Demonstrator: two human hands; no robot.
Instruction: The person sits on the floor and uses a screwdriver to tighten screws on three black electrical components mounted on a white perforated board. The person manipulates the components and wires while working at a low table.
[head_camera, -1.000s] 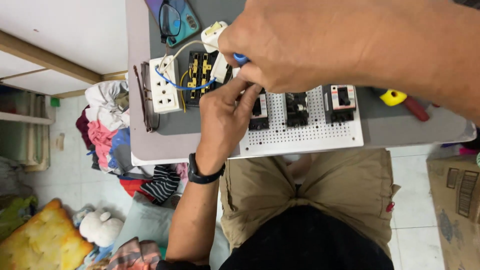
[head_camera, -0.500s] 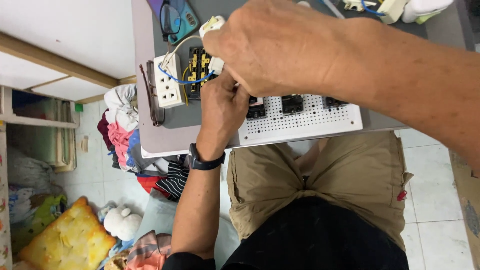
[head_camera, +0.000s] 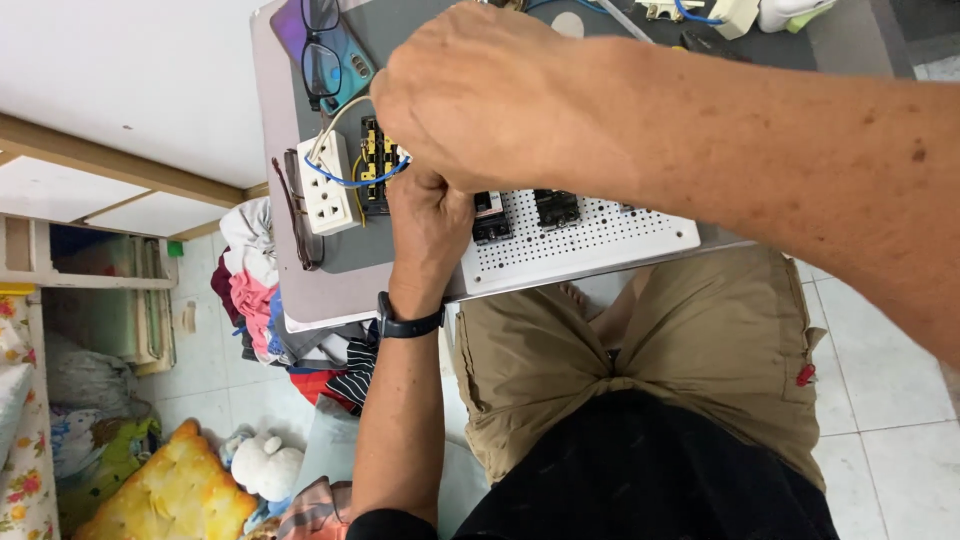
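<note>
My left hand (head_camera: 430, 225) and right hand (head_camera: 480, 100) stay clenched together over the terminal block (head_camera: 372, 165), fingertips hidden; since a second ago they've shifted toward nine o'clock, socket (head_camera: 328, 185) beside.

Both arms bare to past the elbow; left hand (head_camera: 428, 225) and right hand (head_camera: 490, 95) gloveless, no rings visible. Black wristwatch (head_camera: 408, 325) with a dark strap on the left wrist. Khaki shorts (head_camera: 640, 350), creased at the lap, below a black shirt (head_camera: 640, 470).
</note>
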